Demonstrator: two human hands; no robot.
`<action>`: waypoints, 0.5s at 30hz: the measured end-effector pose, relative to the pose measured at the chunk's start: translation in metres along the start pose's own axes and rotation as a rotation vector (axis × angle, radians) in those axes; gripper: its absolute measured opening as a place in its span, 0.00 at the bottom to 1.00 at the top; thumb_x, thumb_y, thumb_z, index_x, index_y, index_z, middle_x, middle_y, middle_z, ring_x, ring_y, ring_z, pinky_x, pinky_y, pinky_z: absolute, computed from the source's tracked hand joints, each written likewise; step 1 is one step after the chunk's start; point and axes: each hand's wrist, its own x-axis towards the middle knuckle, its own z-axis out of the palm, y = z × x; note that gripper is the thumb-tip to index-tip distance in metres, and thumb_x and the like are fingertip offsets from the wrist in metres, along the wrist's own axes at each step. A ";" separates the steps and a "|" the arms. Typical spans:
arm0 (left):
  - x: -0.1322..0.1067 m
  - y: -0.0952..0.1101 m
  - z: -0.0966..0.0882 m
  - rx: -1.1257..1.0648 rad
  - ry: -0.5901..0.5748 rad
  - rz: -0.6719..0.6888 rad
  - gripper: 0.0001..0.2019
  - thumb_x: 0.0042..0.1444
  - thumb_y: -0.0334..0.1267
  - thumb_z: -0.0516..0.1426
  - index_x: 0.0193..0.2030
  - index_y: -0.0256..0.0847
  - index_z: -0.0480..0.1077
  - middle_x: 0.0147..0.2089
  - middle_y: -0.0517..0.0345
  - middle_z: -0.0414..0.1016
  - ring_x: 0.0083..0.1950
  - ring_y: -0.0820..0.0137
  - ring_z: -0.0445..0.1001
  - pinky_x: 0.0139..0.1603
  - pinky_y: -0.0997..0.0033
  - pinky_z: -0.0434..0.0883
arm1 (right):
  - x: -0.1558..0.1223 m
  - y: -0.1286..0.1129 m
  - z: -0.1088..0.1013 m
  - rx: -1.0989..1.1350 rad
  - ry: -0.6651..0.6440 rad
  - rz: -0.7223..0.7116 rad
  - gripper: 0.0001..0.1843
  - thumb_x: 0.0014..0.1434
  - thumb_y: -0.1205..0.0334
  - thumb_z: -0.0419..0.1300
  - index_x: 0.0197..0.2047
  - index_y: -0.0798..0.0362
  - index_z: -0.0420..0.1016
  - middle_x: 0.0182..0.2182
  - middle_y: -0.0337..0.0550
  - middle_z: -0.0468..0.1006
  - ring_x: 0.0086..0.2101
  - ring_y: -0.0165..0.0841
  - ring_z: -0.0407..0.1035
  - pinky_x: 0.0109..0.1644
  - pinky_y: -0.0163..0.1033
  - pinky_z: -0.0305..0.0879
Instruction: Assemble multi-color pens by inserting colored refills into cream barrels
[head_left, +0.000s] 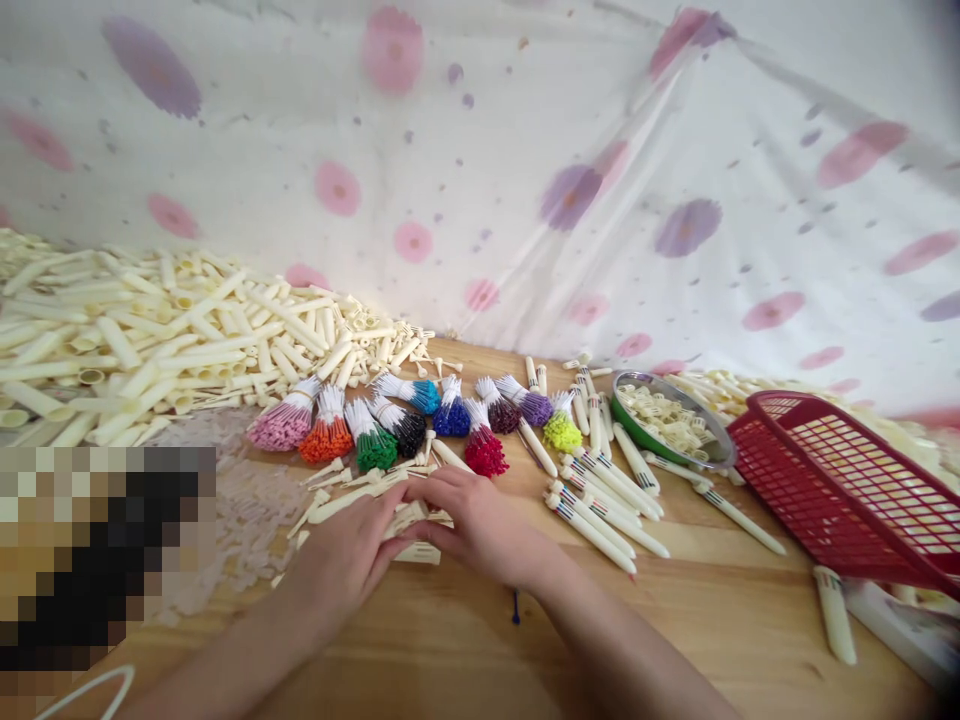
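Observation:
Near the middle of the table, my left hand (346, 552) and my right hand (478, 512) meet with their fingertips bent in together over small cream plastic pen parts (414, 553). What the fingers pinch is hidden by the hands. Just beyond them lie tied bundles of pen refills with coloured ends, among them pink (281, 428), orange (322, 440), green (375, 447), black (407, 432) and red (486, 452). To the right of my right hand rest several cream multicolour pens (596, 530). A single dark blue refill (516, 608) lies close to my right wrist.
A big heap of cream pen barrels (135, 330) fills the back left. Small translucent pieces (232, 515) spread below it. At right stand a green-sided bowl (636, 428) of small cream parts and a tilted red plastic basket (780, 500). A spotted white sheet (465, 130) hangs behind.

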 end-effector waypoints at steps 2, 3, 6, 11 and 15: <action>-0.001 -0.001 -0.002 -0.054 -0.018 -0.049 0.21 0.63 0.41 0.46 0.62 0.44 0.56 0.51 0.51 0.76 0.50 0.61 0.75 0.47 0.63 0.72 | 0.002 0.005 0.005 0.071 0.022 0.019 0.15 0.61 0.56 0.56 0.51 0.49 0.70 0.35 0.44 0.75 0.35 0.34 0.68 0.39 0.38 0.64; 0.000 -0.003 -0.004 -0.064 -0.013 -0.064 0.21 0.63 0.40 0.46 0.63 0.44 0.55 0.53 0.51 0.75 0.51 0.61 0.74 0.48 0.63 0.72 | 0.003 0.008 0.007 0.088 0.032 0.024 0.17 0.61 0.54 0.55 0.52 0.49 0.69 0.35 0.44 0.75 0.35 0.34 0.68 0.39 0.38 0.64; 0.002 -0.012 -0.011 -0.047 0.010 -0.088 0.21 0.63 0.40 0.45 0.63 0.44 0.55 0.56 0.50 0.72 0.54 0.62 0.73 0.49 0.63 0.71 | 0.008 0.016 0.013 0.065 0.052 0.020 0.20 0.61 0.53 0.55 0.55 0.48 0.67 0.38 0.45 0.75 0.36 0.34 0.68 0.39 0.38 0.64; 0.004 -0.025 -0.024 -0.034 0.088 -0.201 0.22 0.63 0.43 0.43 0.62 0.44 0.56 0.59 0.49 0.69 0.56 0.61 0.71 0.53 0.61 0.69 | 0.037 0.008 0.027 0.013 0.106 0.019 0.19 0.62 0.57 0.55 0.56 0.48 0.65 0.39 0.46 0.74 0.39 0.37 0.68 0.43 0.40 0.63; 0.006 -0.032 -0.041 -0.120 0.250 -0.397 0.24 0.62 0.49 0.46 0.62 0.43 0.56 0.60 0.50 0.66 0.55 0.60 0.71 0.52 0.62 0.69 | 0.078 -0.004 0.044 0.082 0.203 0.071 0.20 0.60 0.63 0.55 0.56 0.48 0.62 0.44 0.44 0.75 0.44 0.37 0.68 0.47 0.41 0.63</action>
